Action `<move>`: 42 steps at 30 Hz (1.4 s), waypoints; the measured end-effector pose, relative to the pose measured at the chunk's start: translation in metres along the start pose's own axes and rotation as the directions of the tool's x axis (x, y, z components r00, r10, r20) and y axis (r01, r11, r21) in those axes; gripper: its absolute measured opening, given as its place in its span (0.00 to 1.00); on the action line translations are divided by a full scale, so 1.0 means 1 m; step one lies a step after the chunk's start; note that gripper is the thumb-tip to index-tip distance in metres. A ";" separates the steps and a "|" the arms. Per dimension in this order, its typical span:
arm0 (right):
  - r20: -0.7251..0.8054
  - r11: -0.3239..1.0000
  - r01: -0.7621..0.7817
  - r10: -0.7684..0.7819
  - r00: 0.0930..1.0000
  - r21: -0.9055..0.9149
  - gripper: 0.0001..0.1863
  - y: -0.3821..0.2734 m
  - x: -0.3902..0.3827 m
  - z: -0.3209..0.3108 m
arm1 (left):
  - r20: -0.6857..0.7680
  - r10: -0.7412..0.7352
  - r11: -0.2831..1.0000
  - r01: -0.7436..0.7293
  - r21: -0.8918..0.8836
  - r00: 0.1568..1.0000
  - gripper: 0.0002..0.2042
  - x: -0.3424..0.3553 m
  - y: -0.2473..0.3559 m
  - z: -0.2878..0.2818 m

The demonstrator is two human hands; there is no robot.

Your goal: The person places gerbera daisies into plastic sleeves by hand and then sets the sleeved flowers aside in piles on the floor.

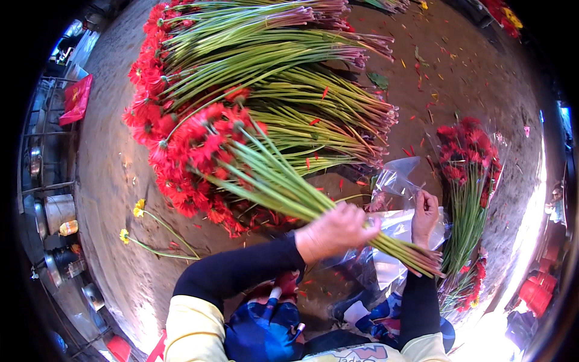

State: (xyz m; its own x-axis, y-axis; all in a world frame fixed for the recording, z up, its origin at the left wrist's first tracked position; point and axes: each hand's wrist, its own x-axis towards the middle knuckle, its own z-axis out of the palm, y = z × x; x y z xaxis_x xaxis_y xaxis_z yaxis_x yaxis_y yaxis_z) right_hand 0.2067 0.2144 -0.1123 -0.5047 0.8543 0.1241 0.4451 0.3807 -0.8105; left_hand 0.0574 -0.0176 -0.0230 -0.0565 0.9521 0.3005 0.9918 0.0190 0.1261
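My left hand [333, 234] is wrapped round the stems of a bunch of red gerberas [280, 181]. The bunch slants across the picture, with its flower heads at the upper left and its cut ends near my right forearm. My right hand [426, 217] pinches the edge of a clear plastic sleeve [397, 176] between thumb and fingers. More clear plastic [391, 265] lies under the held stems, partly hidden by them. Beyond the bunch, large piles of red gerberas [271, 60] lie on the ground, flower heads to the left and stem ends to the right.
Wrapped red gerberas [467, 199] lie to my right. Two yellow flowers [140, 208] lie on the ground at left. Loose petals and a green leaf [378, 80] are scattered about. A metal rack with pots [59, 214] stands along the left edge; red containers [538, 292] stand at far right.
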 end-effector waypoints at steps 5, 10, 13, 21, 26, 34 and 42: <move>-0.150 0.981 -0.171 0.156 0.976 -0.095 0.08 0.058 -0.004 -0.065 | 0.180 -0.126 0.980 0.150 -0.132 0.976 0.15 0.037 0.080 -0.051; -0.338 0.991 0.096 -0.060 0.939 0.089 0.20 0.021 0.007 -0.102 | 0.498 -0.187 0.797 0.427 -0.426 0.847 0.19 0.055 0.078 -0.044; -0.016 0.932 0.361 -0.360 0.933 0.022 0.19 0.013 0.028 -0.098 | 0.378 -0.292 0.795 0.442 -0.415 0.879 0.22 0.036 0.055 -0.017; -0.094 0.980 -0.137 0.152 0.984 0.144 0.09 0.014 0.046 -0.065 | 0.587 -0.301 0.694 0.595 -0.406 0.752 0.21 0.032 0.031 -0.006; -0.030 0.999 -0.047 0.047 0.998 0.018 0.10 -0.022 0.043 -0.045 | 0.613 -0.345 0.740 0.608 -0.289 0.711 0.22 0.014 0.017 0.006; 0.223 0.927 0.345 -0.309 0.925 -0.146 0.10 -0.068 0.021 -0.014 | 0.590 -0.449 0.663 0.693 -0.283 0.671 0.22 0.017 -0.009 0.039; -0.022 0.955 0.285 -0.288 0.957 -0.080 0.08 -0.075 0.035 0.030 | 0.785 -0.256 0.425 0.795 -0.433 0.564 0.26 0.050 -0.017 0.049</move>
State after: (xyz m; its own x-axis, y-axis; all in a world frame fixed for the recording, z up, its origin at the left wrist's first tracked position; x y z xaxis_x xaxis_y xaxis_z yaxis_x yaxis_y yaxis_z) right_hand 0.1339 0.2049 -0.0645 -0.5950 0.7163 0.3646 0.3406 0.6356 -0.6928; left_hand 0.0432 0.0445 -0.0560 -0.1957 0.7718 -0.6050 0.3267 0.6330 0.7018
